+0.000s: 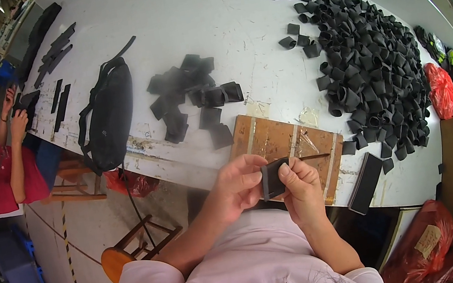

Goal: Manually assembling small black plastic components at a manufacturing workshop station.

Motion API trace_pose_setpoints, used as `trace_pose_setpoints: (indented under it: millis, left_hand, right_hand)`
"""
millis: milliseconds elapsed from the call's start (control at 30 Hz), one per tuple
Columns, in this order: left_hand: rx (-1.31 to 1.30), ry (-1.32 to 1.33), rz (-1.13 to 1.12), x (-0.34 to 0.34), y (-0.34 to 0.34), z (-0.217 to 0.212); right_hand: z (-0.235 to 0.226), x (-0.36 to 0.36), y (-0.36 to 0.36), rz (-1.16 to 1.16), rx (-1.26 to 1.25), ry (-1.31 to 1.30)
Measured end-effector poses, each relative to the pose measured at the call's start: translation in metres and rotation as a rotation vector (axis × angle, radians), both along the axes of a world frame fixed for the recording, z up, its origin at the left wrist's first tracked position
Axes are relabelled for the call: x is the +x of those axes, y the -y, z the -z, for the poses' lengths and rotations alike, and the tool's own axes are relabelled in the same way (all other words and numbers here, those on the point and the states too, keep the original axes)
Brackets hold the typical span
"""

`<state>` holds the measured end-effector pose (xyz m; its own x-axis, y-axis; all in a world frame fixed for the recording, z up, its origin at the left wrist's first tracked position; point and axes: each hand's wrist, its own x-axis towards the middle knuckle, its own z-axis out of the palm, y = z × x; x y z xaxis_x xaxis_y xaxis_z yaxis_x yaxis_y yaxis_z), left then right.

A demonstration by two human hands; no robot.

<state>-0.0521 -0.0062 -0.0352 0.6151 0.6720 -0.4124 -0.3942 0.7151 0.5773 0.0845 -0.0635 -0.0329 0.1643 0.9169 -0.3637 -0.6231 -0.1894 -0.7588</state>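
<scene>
The right hand (302,185) pinches a small black piece (273,180) between thumb and fingers while the left hand (237,187) grips its left edge, holding it just above the near side of a brown board (273,133) on the white worktop (258,45). The step appears to be folding or shaping this piece, and the next move probably calls for a steady pinch and even edges. Outward from the hands, flatter black pieces (210,117) lie at eleven o'clock, and a large heap of black loops (371,67) at two o'clock.
</scene>
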Motion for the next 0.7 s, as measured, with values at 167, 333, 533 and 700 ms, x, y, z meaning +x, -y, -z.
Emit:
trace_pose_setpoints:
  millis: [167,333,533,700]
  left_hand:
    - [-0.025,0.041,0.110,0.000,0.002,0.000]
    - [0.125,-0.097,0.113,0.001,0.004,-0.004]
    - [0.212,-0.188,0.134,-0.001,0.007,-0.008]
    - [0.323,-0.367,0.169,0.002,0.006,-0.006]
  right_hand:
    - [0.003,0.009,0.008,-0.032,-0.079,-0.182]
    - [0.000,0.010,0.011,-0.046,-0.076,-0.138]
    - [0.007,0.014,0.016,-0.080,-0.076,0.062]
    - [0.000,0.017,0.014,-0.118,-0.133,0.319]
